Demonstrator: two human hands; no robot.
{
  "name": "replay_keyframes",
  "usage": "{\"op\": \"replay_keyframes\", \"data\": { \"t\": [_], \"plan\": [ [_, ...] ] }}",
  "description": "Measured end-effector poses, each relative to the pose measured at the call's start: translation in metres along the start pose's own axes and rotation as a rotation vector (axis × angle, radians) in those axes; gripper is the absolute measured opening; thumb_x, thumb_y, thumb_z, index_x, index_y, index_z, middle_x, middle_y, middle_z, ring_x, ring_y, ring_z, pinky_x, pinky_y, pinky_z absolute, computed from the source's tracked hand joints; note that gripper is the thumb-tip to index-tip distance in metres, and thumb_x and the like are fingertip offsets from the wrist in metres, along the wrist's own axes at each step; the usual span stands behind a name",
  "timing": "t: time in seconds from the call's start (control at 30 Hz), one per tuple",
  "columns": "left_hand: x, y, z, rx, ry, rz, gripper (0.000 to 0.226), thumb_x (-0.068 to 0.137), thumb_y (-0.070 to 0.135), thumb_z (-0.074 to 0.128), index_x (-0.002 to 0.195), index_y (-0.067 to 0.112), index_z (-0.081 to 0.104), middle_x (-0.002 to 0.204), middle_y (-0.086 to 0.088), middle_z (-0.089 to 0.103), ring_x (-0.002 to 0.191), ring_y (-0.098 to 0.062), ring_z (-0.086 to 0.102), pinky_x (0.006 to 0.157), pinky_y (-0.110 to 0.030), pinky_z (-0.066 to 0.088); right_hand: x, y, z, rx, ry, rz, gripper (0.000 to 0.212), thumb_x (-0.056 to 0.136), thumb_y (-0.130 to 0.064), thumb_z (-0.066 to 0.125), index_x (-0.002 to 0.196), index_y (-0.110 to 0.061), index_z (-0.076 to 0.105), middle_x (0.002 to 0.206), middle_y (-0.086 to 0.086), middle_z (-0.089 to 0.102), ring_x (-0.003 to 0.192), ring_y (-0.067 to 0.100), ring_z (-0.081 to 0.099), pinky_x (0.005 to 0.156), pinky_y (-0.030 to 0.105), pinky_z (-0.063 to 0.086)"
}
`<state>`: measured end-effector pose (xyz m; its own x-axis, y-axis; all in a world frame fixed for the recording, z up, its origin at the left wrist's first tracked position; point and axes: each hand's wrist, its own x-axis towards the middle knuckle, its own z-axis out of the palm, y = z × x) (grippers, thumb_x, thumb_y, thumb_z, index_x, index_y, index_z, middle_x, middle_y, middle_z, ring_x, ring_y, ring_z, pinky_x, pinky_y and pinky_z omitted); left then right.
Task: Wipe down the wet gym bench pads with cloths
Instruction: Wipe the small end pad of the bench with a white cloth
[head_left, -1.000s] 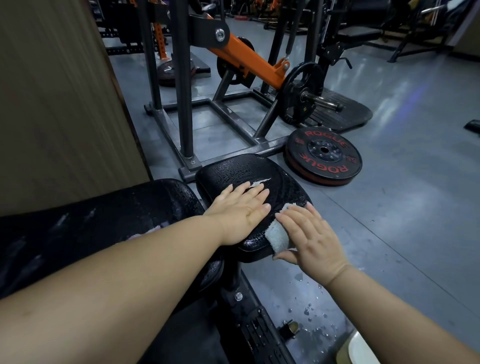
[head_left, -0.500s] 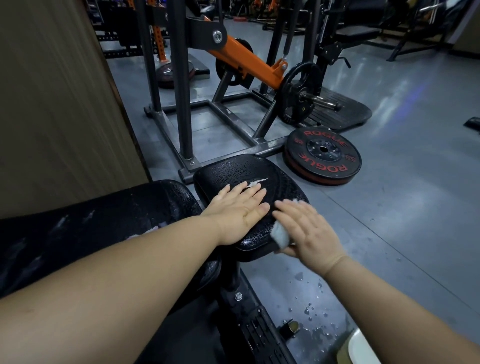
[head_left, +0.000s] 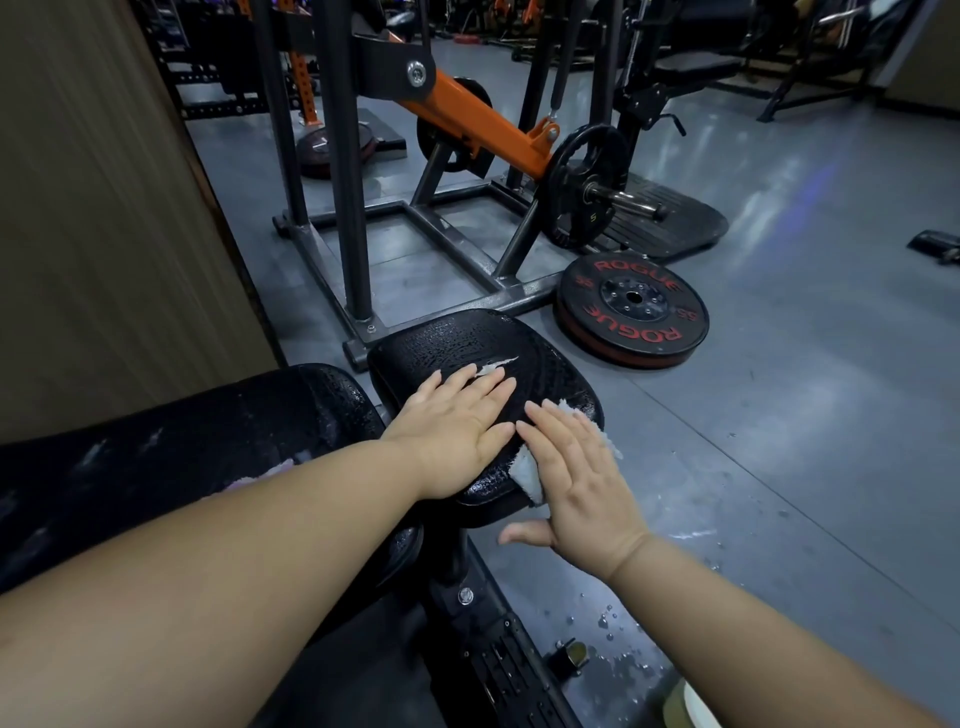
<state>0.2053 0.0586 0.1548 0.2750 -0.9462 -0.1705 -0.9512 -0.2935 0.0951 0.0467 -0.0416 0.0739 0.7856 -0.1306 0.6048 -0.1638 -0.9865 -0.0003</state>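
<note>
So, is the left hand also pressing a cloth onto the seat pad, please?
No, the left hand lies bare on the seat pad.

I'm in a gym, weight-training area. Grey rubber-type floor (head_left: 779, 415) w/ a black bumper plate (head_left: 631, 310) lying flat on it, red "ROGUE" lettering. Next to it a plate-loaded machine (head_left: 467, 124): dark steel frame, orange lever arm, a black plate (head_left: 584, 189) on its sleeve. More racks & benches in the background. Right in front of me, a black padded bench (head_left: 467, 343), wet w/ droplets.
</note>
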Motion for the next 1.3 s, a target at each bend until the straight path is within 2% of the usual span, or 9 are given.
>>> {"op": "replay_keyframes", "data": {
  "t": [0.3, 0.4, 0.57, 0.7, 0.9, 1.0, 1.1, 1.2, 1.3],
  "plan": [
    [0.001, -0.002, 0.003, -0.011, 0.016, -0.001, 0.057, 0.103, 0.049, 0.013, 0.154, 0.032, -0.005, 0.161, 0.014, -0.012, 0.147, -0.01, -0.016, 0.119, -0.037, -0.013, 0.028, -0.01, -0.005, 0.512, 0.098, 0.819, 0.055, 0.091, -0.052, 0.014, 0.14, -0.04, 0.035, 0.157, -0.011, 0.005, 0.148, 0.023, -0.007, 0.118, 0.036, -0.005],
    [0.001, -0.001, 0.003, -0.004, 0.022, -0.003, 0.057, 0.103, 0.049, 0.013, 0.154, 0.032, -0.005, 0.162, 0.013, -0.012, 0.147, -0.01, -0.016, 0.119, -0.037, -0.013, 0.022, -0.031, -0.003, 0.424, 0.042, 0.843, 0.061, 0.094, -0.052, 0.016, 0.151, -0.03, 0.012, 0.161, 0.007, -0.006, 0.148, 0.024, -0.011, 0.119, 0.038, -0.007],
    [-0.001, 0.0, 0.002, -0.002, 0.035, 0.004, 0.058, 0.103, 0.049, 0.014, 0.155, 0.03, -0.004, 0.162, 0.012, -0.01, 0.148, -0.012, -0.014, 0.12, -0.037, -0.011, 0.009, -0.061, -0.006, 0.573, -0.05, 0.806, 0.055, 0.092, -0.048, 0.018, 0.14, -0.045, -0.01, 0.146, -0.015, -0.037, 0.132, 0.009, -0.037, 0.109, 0.023, -0.018],
    [0.0, 0.0, 0.001, 0.01, 0.023, -0.001, 0.058, 0.103, 0.049, 0.013, 0.155, 0.03, -0.005, 0.162, 0.011, -0.011, 0.148, -0.012, -0.015, 0.12, -0.039, -0.012, 0.03, -0.023, -0.008, 0.449, 0.009, 0.878, 0.068, 0.09, -0.054, 0.024, 0.15, -0.03, 0.002, 0.159, 0.0, -0.007, 0.148, 0.019, -0.009, 0.119, 0.035, -0.005],
    [0.001, -0.001, 0.003, 0.016, 0.034, 0.007, 0.058, 0.103, 0.049, 0.013, 0.155, 0.03, -0.005, 0.162, 0.011, -0.01, 0.148, -0.013, -0.014, 0.12, -0.04, -0.01, 0.075, 0.042, -0.02, 0.712, -0.081, 1.162, 0.059, 0.097, -0.032, 0.05, 0.148, -0.013, 0.028, 0.156, 0.007, 0.014, 0.14, 0.022, 0.024, 0.111, 0.031, 0.02],
    [0.001, -0.002, 0.003, 0.009, 0.036, 0.011, 0.058, 0.103, 0.049, 0.013, 0.155, 0.03, -0.005, 0.162, 0.011, -0.011, 0.148, -0.013, -0.015, 0.12, -0.04, -0.011, 0.078, 0.043, -0.015, 0.709, -0.051, 1.321, 0.037, 0.093, -0.042, 0.055, 0.11, -0.009, 0.056, 0.12, 0.007, 0.042, 0.097, 0.022, 0.05, 0.087, 0.034, 0.04],
    [0.001, -0.002, 0.003, 0.015, 0.035, 0.013, 0.058, 0.103, 0.05, 0.012, 0.155, 0.03, -0.005, 0.162, 0.01, -0.012, 0.148, -0.013, -0.015, 0.12, -0.04, -0.01, 0.061, 0.025, -0.008, 0.715, 0.107, 1.295, 0.045, 0.086, -0.054, 0.047, 0.065, -0.015, 0.04, 0.068, 0.0, 0.039, 0.062, 0.018, 0.036, 0.058, 0.033, 0.032],
    [0.001, -0.002, 0.003, 0.02, 0.027, 0.019, 0.059, 0.103, 0.05, 0.012, 0.155, 0.029, -0.006, 0.162, 0.01, -0.012, 0.148, -0.014, -0.016, 0.12, -0.041, -0.01, 0.041, -0.005, -0.01, 0.782, 0.198, 1.272, 0.053, 0.087, -0.057, 0.036, 0.101, -0.01, 0.057, 0.094, 0.001, 0.056, 0.089, 0.02, 0.051, 0.082, 0.043, 0.046],
    [0.001, -0.002, 0.002, 0.022, 0.013, 0.021, 0.059, 0.103, 0.05, 0.012, 0.155, 0.028, -0.007, 0.162, 0.009, -0.013, 0.148, -0.015, -0.016, 0.12, -0.042, -0.01, 0.027, -0.022, -0.009, 0.746, 0.174, 1.252, 0.048, 0.1, -0.033, 0.036, 0.141, -0.009, 0.038, 0.134, 0.006, 0.044, 0.127, 0.022, 0.037, 0.108, 0.041, 0.031]
  ]
}}
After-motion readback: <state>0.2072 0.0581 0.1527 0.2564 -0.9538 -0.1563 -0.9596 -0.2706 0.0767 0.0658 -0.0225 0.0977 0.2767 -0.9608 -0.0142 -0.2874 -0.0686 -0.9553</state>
